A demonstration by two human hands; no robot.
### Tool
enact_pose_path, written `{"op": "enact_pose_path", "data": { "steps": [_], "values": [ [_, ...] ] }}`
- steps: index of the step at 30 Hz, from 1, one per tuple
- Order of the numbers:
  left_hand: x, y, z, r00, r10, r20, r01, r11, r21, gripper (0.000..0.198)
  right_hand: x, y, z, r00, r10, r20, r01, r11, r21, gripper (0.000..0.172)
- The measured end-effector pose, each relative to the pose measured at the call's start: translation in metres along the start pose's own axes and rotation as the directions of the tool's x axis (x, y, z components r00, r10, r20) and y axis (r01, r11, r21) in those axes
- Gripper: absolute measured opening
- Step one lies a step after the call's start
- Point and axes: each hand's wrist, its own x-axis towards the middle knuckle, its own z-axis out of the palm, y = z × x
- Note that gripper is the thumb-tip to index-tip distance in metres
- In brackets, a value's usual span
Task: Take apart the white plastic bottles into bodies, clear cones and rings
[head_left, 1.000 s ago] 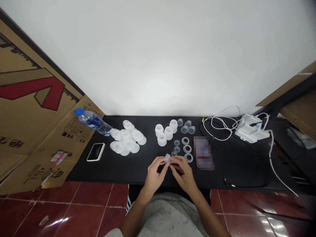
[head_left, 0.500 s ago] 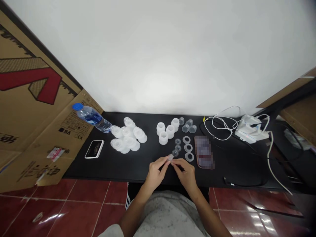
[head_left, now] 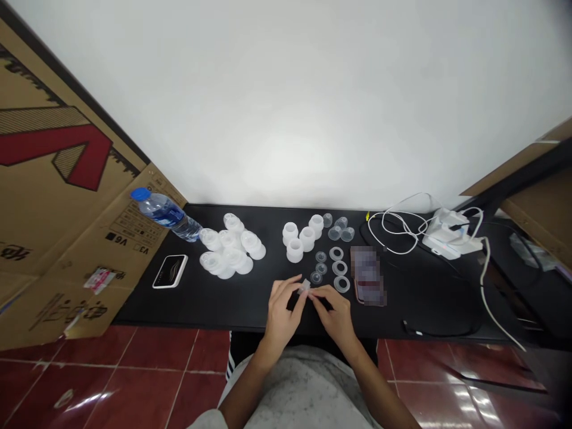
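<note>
Near the front edge of the black table, my left hand (head_left: 283, 311) and my right hand (head_left: 333, 311) meet at a small translucent piece (head_left: 304, 286). Both are closed on it by the fingertips, which partly hide it, so its exact kind is unclear. Just beyond lie several small clear round discs with raised centres (head_left: 317, 277). Flat translucent rings (head_left: 341, 284) form a column to their right. White hollow collars (head_left: 295, 250) stand farther back, beside clear dome-shaped cups (head_left: 347, 234). On the left is a cluster of white pieces with clear domed tops (head_left: 234, 258).
A water bottle (head_left: 165, 213) leans at the back left, by a cardboard box (head_left: 98, 250). A white-edged device (head_left: 170, 271) lies in front of it. Right of the rings is a phone (head_left: 368, 276); farther right, a white power strip (head_left: 449, 233) with tangled cables (head_left: 399, 252).
The fingers of my left hand have shifted and spread slightly around the translucent piece, which has turned and moved a little left. My right hand is nearly unchanged.
</note>
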Motion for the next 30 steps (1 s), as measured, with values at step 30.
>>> {"op": "enact_pose_path", "data": {
  "steps": [30],
  "values": [
    [0.002,-0.010,-0.008,0.971,-0.126,0.201,0.218,0.810,-0.545,0.033,0.002,-0.007,-0.010,0.991,0.035,0.129,-0.050,0.992,0.115,0.015]
  ]
}}
